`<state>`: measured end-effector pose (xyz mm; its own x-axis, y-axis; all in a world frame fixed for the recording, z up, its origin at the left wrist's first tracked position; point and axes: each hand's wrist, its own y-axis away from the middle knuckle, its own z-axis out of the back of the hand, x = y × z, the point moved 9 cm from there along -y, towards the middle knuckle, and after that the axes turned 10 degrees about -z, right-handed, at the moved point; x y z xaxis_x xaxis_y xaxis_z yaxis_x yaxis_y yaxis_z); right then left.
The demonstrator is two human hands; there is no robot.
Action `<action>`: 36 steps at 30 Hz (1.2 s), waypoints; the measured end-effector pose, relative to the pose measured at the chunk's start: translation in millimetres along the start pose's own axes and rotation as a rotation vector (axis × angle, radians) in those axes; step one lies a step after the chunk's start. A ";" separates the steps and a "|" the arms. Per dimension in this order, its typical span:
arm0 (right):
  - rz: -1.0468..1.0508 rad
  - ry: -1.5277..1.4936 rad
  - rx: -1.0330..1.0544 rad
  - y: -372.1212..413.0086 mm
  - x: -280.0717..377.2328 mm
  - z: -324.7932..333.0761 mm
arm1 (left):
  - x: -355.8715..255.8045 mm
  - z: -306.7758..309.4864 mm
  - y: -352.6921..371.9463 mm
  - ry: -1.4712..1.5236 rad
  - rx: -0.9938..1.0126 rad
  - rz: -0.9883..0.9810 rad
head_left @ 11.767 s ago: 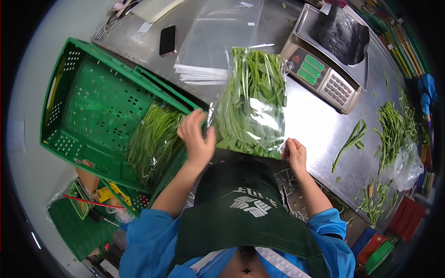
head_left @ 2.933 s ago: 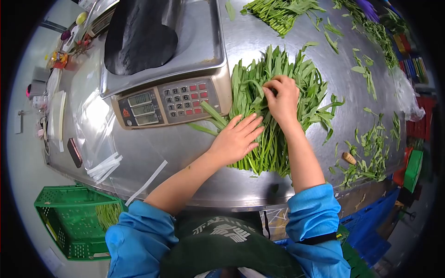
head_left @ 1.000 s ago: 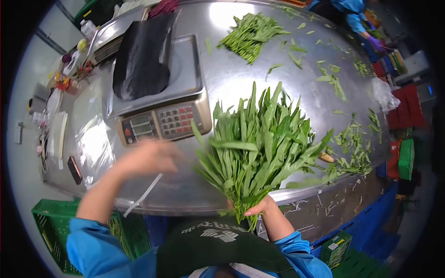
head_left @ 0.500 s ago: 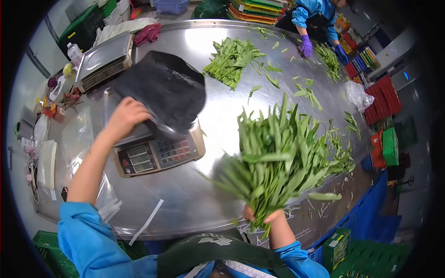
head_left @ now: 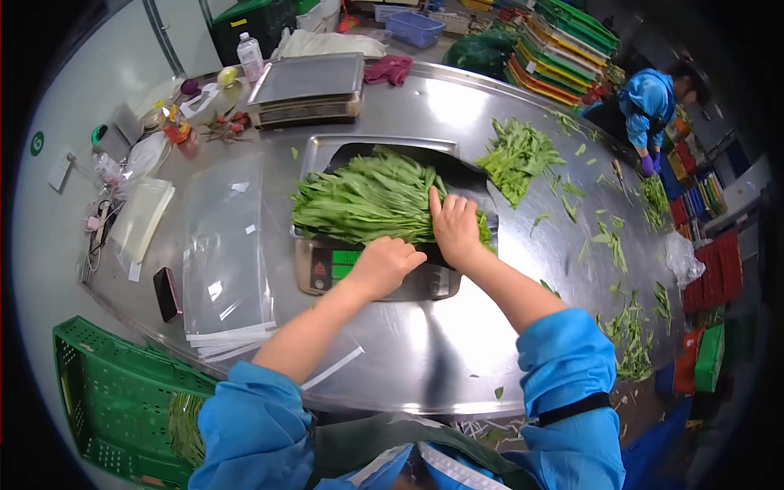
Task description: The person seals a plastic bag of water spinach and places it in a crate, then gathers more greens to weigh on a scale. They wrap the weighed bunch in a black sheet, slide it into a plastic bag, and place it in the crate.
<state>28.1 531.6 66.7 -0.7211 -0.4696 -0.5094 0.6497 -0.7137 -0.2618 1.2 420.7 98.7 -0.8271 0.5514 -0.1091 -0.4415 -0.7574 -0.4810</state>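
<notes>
A large bunch of long leafy greens [head_left: 359,196] lies sideways on a black plastic bag [head_left: 469,181], leaves to the left and stems to the right. Beneath them is a digital scale [head_left: 314,265] with a lit green display and a metal pan [head_left: 327,147]. My left hand [head_left: 385,266] is closed at the near edge of the bag, over the scale's front; its fingertips are partly hidden. My right hand [head_left: 457,230] grips the stem end of the greens, thumb on top.
Clear plastic bags [head_left: 224,245] and a phone [head_left: 167,294] lie left. A second scale [head_left: 306,90] stands behind. More greens [head_left: 518,159] lie right, beyond them a co-worker in purple gloves [head_left: 651,165]. A green crate [head_left: 122,400] sits lower left.
My right hand has brought the greens from the right onto the black bag over the scale. The bag now lies flat, and my left hand has moved to its near edge. The view has shifted.
</notes>
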 end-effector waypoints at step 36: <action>-0.494 -2.401 0.159 171.5 -180.9 -54.1 | 91.4 -41.3 -26.6 0.032 0.412 0.134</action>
<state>283.0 522.2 69.6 0.2545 0.2216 0.9413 0.4934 -0.8669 0.0707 -48.3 505.6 65.6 -0.8782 0.4442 -0.1772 -0.4382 -0.8958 -0.0739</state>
